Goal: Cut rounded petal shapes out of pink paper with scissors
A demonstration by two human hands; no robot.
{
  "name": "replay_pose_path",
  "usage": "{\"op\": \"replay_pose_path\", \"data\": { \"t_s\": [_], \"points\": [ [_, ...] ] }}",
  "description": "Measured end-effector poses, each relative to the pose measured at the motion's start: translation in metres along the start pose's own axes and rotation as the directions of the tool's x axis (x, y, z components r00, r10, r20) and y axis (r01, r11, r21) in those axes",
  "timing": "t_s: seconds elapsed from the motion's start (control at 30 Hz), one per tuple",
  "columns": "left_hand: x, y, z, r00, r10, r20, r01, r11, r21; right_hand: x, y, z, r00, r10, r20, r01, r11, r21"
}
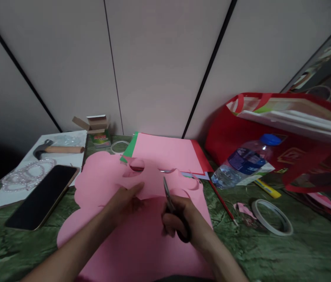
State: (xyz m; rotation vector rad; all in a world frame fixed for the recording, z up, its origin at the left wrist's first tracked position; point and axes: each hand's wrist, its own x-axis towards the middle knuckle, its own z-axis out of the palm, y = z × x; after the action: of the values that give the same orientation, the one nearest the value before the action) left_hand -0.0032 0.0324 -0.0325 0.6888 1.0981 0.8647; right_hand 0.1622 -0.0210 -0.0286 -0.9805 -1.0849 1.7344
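Note:
In the head view, my right hand (pixel 193 219) is closed around the handles of a pair of scissors (pixel 167 192), whose blades point up and away from me. My left hand (pixel 125 201) pinches the edge of a pink paper sheet (pixel 100 176), thumb on top and fingers underneath. That sheet has a scalloped left outline, and curved cut-outs with curling strips run along its far right part. Below my hands spreads more pink paper (pixel 141 250), also scalloped at its left side. The blade tips stand close to the held sheet; I cannot tell whether they touch it.
Left are a phone (pixel 43 197), bead strings (pixel 28 174), a hammer (pixel 62 149) and an open small box (pixel 100 135). Coloured paper (pixel 165 150) lies behind. Right are a pencil (pixel 222 201), tape roll (pixel 272 217), yellow cutter (pixel 267 188), tilted bottle (pixel 244 160) and red bag (pixel 224 129).

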Motion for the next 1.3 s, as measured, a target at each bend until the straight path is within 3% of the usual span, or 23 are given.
{"op": "replay_pose_path", "data": {
  "t_s": [0.07, 0.1, 0.17, 0.23, 0.3, 0.4, 0.6, 0.8, 1.1, 1.2, 1.3],
  "points": [
    [-0.001, -0.001, 0.0, 0.998, 0.048, -0.037, -0.045, 0.996, 0.072, -0.009, -0.006, -0.003, 0.96, 0.018, 0.278, -0.085, 0.969, 0.231],
    [-0.003, 0.0, 0.0, 0.995, 0.087, -0.051, -0.081, 0.99, 0.112, -0.013, -0.008, -0.005, 0.945, -0.024, 0.327, -0.09, 0.94, 0.329],
    [-0.008, 0.004, 0.001, 0.979, 0.189, -0.073, -0.173, 0.968, 0.181, -0.016, -0.011, -0.008, 0.94, -0.063, 0.336, -0.082, 0.912, 0.402],
    [-0.012, 0.01, 0.002, 0.957, 0.277, -0.088, -0.252, 0.943, 0.219, -0.014, -0.013, -0.009, 0.955, -0.049, 0.292, -0.129, 0.819, 0.559],
    [-0.014, 0.016, 0.002, 0.945, 0.312, -0.097, -0.283, 0.931, 0.233, -0.008, -0.012, -0.009, 0.961, 0.083, 0.263, -0.236, 0.741, 0.629],
    [-0.015, 0.021, 0.001, 0.95, 0.299, -0.089, -0.281, 0.944, 0.174, 0.0, -0.008, -0.006, 0.921, 0.258, 0.291, -0.387, 0.69, 0.612],
    [-0.02, 0.027, 0.001, 0.99, 0.122, -0.068, -0.118, 0.991, 0.063, 0.003, 0.0, -0.001, 0.939, 0.253, 0.232, -0.341, 0.769, 0.54],
    [-0.028, 0.031, 0.008, 1.0, 0.016, 0.009, -0.016, 1.0, -0.011, 0.001, 0.001, 0.002, 0.923, 0.227, 0.311, -0.364, 0.776, 0.515],
    [-0.032, 0.023, 0.009, 0.976, 0.215, 0.044, -0.218, 0.973, 0.071, 0.001, -0.002, 0.006, 0.996, 0.052, 0.073, -0.078, 0.905, 0.418],
    [-0.033, 0.022, 0.009, 0.951, 0.306, 0.046, -0.308, 0.919, 0.244, 0.002, -0.004, 0.005, 1.0, 0.002, -0.017, 0.004, 0.935, 0.355],
    [-0.038, 0.022, 0.012, 0.926, 0.374, 0.056, -0.354, 0.807, 0.472, 0.002, -0.007, 0.005, 0.994, -0.064, -0.091, 0.082, 0.974, 0.213]
  ]
}}
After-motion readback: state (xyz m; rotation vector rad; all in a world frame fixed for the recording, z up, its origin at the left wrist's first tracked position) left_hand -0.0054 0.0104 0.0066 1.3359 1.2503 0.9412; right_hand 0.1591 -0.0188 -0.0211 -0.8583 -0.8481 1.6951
